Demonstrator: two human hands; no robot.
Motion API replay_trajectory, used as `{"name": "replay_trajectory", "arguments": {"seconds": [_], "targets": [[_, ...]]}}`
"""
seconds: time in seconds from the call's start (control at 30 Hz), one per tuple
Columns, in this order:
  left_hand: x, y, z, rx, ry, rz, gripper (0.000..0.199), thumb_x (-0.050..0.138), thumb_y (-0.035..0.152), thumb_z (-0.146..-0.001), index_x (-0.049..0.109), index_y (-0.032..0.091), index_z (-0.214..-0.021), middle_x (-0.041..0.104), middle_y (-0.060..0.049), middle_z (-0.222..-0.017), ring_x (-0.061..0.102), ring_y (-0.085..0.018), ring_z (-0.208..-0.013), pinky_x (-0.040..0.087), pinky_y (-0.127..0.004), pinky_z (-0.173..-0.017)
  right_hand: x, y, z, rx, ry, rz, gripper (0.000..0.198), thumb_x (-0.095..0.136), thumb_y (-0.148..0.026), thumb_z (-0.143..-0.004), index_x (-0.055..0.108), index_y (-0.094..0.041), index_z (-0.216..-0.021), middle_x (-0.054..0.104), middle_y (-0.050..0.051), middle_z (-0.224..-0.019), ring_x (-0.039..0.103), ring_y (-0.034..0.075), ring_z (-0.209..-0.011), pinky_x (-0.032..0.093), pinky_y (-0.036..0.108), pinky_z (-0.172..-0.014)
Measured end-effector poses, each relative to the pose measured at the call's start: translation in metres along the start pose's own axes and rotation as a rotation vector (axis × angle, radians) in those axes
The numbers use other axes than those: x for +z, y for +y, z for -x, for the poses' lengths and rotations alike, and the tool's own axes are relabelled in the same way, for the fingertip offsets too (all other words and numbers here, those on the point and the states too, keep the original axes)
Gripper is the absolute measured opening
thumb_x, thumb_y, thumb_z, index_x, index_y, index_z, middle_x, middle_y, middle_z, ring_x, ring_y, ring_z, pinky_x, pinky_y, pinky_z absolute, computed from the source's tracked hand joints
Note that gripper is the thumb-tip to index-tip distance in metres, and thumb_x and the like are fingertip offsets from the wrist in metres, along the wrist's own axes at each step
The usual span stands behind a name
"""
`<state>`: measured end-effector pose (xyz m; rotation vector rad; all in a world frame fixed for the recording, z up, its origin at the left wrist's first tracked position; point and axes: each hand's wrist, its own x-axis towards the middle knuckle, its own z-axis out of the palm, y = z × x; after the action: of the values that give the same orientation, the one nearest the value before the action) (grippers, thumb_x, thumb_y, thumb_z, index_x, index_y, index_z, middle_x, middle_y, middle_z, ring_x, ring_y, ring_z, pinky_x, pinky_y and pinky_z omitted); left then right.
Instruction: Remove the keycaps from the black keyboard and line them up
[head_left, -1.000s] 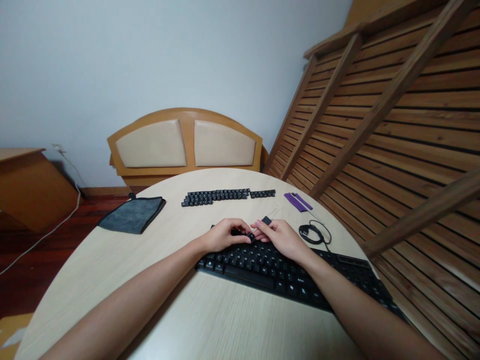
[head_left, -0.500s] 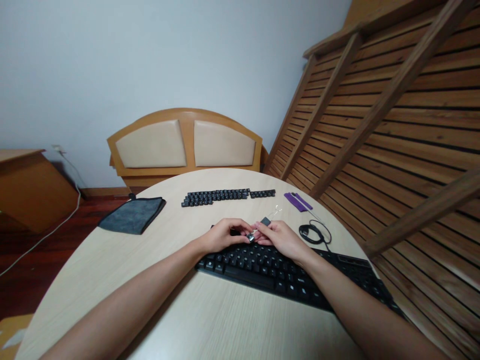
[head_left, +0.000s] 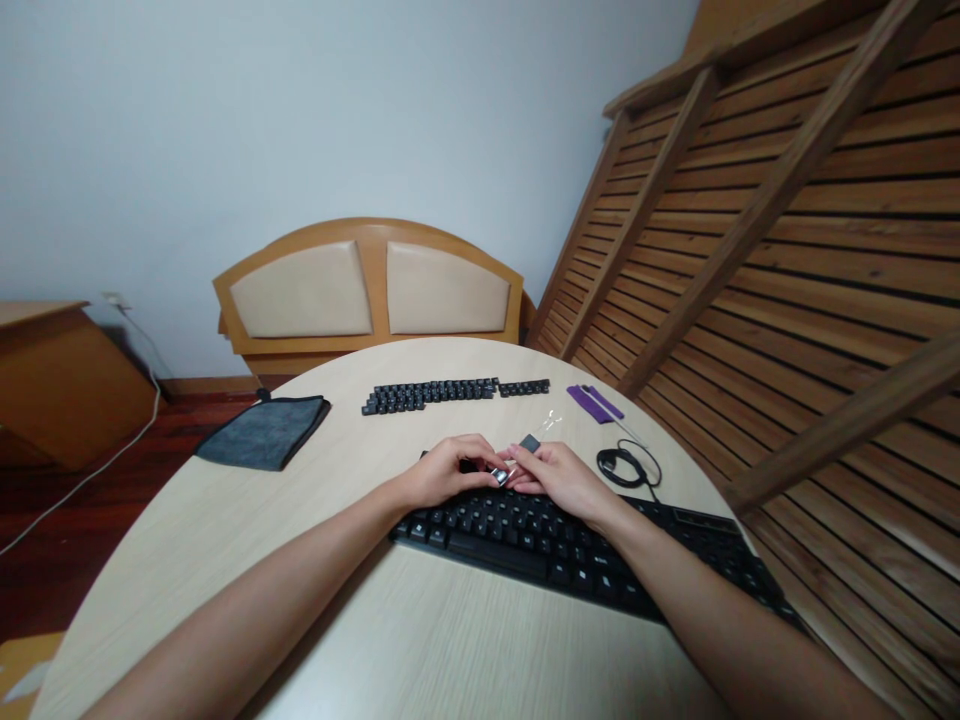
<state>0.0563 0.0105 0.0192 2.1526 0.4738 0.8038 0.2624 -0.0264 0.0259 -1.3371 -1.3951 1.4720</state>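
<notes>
My left hand (head_left: 456, 467) is closed, pinching a small dark keycap (head_left: 500, 478) with a shiny face between thumb and fingers. Just beside it, my right hand (head_left: 559, 477) grips a wire keycap puller by its dark grey handle (head_left: 530, 442). Thin bent wires (head_left: 551, 420) stick out from the puller's far end, while its near end is partly hidden by my fingers. Both hands are above the black keyboard (head_left: 495, 555), which lies at an angle. Several of its keys in the upper rows appear uncapped, though my hands cover part of them.
Rows of loose keycaps (head_left: 435, 392) lie on the round table (head_left: 247, 560) beyond the keyboard. A purple cloth (head_left: 592, 404) with a thin stick on it and a coiled black cable (head_left: 626, 466) are at right. A folded grey cloth (head_left: 266, 433) rests at left.
The keycap in my left hand has tilted slightly, so its face catches more light. Otherwise both hands keep almost the same place and hold.
</notes>
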Motion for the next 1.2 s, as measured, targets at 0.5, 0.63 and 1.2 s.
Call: {"name": "replay_trajectory", "arguments": {"seconds": [0.5,0.63,1.2], "targets": [[-0.032,0.003,-0.015,0.107,0.392,-0.354,0.015,0.064,0.025,-0.088,0.065,0.018,-0.101,0.068,-0.006,-0.097,0.062,-0.016,-0.084,0.051,-0.03,-0.079,0.0,-0.008,0.004,-0.176,0.111,0.171,0.046,0.061,-0.057,-0.081,0.074,-0.013,-0.072,0.073,0.01,-0.081,0.069,0.02,-0.082,0.056,0.03,-0.075],[-0.053,-0.029,-0.015,-0.01,0.581,-0.671,0.016,0.065,0.027,-0.087,0.066,0.021,-0.102,0.071,-0.006,-0.101,0.065,-0.021,-0.094,0.05,-0.036,-0.087,0.0,-0.006,0.003,-0.191,0.108,0.233,0.046,0.058,-0.055,-0.084,0.073,-0.013,-0.073,0.074,0.011,-0.083,0.069,0.02,-0.082,0.055,0.03,-0.074],[-0.069,-0.086,0.002,-0.303,0.531,-1.022,0.013,0.067,0.027,-0.082,0.076,0.027,-0.091,0.067,-0.006,-0.108,0.048,-0.031,-0.11,0.043,-0.045,-0.092,0.002,-0.015,0.01,-0.188,0.086,0.273,0.05,0.056,-0.059,-0.084,0.073,-0.014,-0.072,0.074,0.012,-0.084,0.069,0.022,-0.084,0.054,0.03,-0.072]]}}
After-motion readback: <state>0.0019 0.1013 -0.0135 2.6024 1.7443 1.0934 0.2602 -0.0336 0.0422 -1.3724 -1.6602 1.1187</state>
